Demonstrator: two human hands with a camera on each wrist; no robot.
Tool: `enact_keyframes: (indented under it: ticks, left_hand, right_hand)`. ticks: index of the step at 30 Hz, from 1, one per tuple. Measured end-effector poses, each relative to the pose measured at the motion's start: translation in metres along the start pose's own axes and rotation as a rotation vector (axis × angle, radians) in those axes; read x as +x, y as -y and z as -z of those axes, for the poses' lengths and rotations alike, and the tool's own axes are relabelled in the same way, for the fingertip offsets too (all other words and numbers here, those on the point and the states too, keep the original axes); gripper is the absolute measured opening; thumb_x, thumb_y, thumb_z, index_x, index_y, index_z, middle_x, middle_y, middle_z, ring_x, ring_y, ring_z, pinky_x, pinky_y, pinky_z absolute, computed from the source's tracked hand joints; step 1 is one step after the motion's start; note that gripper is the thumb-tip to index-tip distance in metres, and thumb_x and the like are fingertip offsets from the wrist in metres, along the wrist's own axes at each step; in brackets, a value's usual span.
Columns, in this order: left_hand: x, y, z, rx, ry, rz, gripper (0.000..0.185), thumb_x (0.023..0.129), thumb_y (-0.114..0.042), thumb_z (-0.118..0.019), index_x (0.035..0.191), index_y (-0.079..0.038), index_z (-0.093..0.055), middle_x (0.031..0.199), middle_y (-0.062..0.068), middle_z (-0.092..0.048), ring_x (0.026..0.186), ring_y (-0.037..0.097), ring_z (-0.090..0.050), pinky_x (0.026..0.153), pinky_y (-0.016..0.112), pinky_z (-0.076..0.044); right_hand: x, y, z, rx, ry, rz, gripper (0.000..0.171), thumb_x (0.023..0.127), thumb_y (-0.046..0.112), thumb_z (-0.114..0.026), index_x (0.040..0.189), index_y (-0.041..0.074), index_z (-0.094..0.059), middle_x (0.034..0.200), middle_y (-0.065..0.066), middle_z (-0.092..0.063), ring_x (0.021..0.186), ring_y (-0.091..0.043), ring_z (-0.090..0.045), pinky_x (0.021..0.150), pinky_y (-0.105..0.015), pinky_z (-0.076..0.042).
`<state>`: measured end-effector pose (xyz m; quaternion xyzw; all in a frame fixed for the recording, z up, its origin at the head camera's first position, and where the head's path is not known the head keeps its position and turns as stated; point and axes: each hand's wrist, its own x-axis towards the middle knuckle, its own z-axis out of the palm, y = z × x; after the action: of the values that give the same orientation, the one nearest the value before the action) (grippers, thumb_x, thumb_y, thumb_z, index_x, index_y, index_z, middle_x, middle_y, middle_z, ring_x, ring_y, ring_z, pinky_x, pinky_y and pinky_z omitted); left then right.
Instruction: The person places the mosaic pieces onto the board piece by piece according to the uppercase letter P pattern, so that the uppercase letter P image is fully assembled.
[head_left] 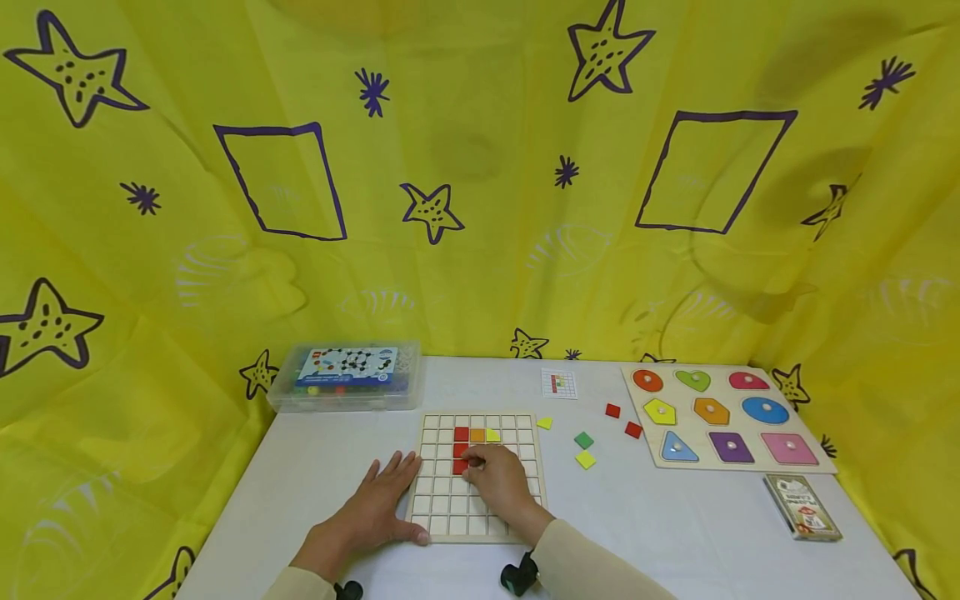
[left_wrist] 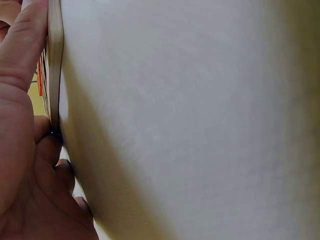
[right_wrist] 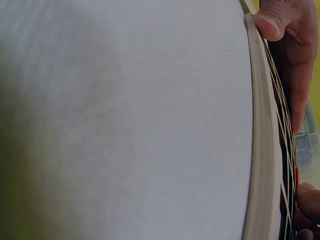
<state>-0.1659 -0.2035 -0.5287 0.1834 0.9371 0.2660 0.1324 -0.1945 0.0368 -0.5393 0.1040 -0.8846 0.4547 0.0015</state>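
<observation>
**Head view: grid board steadied while a red tile goes in**

Head view: left hand (head_left: 375, 504) lies flat, fingers straight and together, against the grid board's (head_left: 480, 479) left edge, evidently bracing it near the table's (head_left: 675, 517) front edge. Right hand (head_left: 498, 483), fingers curled, fingertips on a red tile (head_left: 460, 465) mid-board. Spare tiles (head_left: 585, 450) lie right of the board.

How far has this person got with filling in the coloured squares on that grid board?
Early on. A few red tiles, one orange tile and one yellow tile sit in the grid board. The right hand is pressing a red tile into place while the left hand steadies the board's edge. Loose tiles still lie on the table: two red, two yellow, one green. Most cells look empty.
</observation>
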Motion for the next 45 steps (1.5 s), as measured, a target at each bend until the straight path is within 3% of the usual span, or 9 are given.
enact_keyframes:
  ticks: [12,21,32,45]
  left_hand:
    - [0.001,0.001,-0.001,0.013,-0.002,0.002,0.123,0.070,-0.057,-0.091,0.163,0.001,-0.034,0.171,0.020,-0.032,0.161,0.044,-0.020,0.130,0.066,-0.010]
    - [0.001,0.000,-0.001,0.010,0.005,0.004,0.122,0.071,-0.056,-0.092,0.162,0.002,-0.035,0.171,0.020,-0.032,0.161,0.045,-0.020,0.130,0.067,-0.011]
    - [0.001,0.003,-0.003,-0.001,0.006,0.013,0.124,0.070,-0.055,-0.092,0.163,0.001,-0.033,0.171,0.020,-0.031,0.162,0.044,-0.018,0.130,0.067,-0.009]
    - [0.000,0.000,-0.001,-0.005,0.013,0.035,0.124,0.070,-0.055,-0.093,0.164,-0.001,-0.033,0.173,0.017,-0.030,0.162,0.042,-0.017,0.131,0.065,-0.008]
  right_hand:
    - [0.005,-0.002,0.006,0.216,0.010,-0.049,0.024,0.092,0.005,-0.079,0.115,0.003,-0.076,0.099,-0.003,-0.071,0.088,-0.015,-0.061,0.075,-0.020,-0.054]
    - [0.008,-0.004,0.014,0.267,-0.034,-0.042,0.023,0.091,0.005,-0.079,0.114,0.003,-0.077,0.098,-0.005,-0.072,0.084,-0.013,-0.056,0.069,-0.019,-0.050]
    - [0.010,-0.010,0.045,0.219,-0.107,-0.092,0.024,0.095,0.008,-0.077,0.118,0.006,-0.075,0.100,-0.003,-0.070,0.086,-0.018,-0.054,0.067,-0.020,-0.046]
    - [0.006,-0.046,0.098,0.107,-0.194,-0.185,0.030,0.094,0.010,-0.078,0.124,0.005,-0.073,0.104,-0.006,-0.071,0.090,-0.020,-0.054,0.069,-0.022,-0.045]
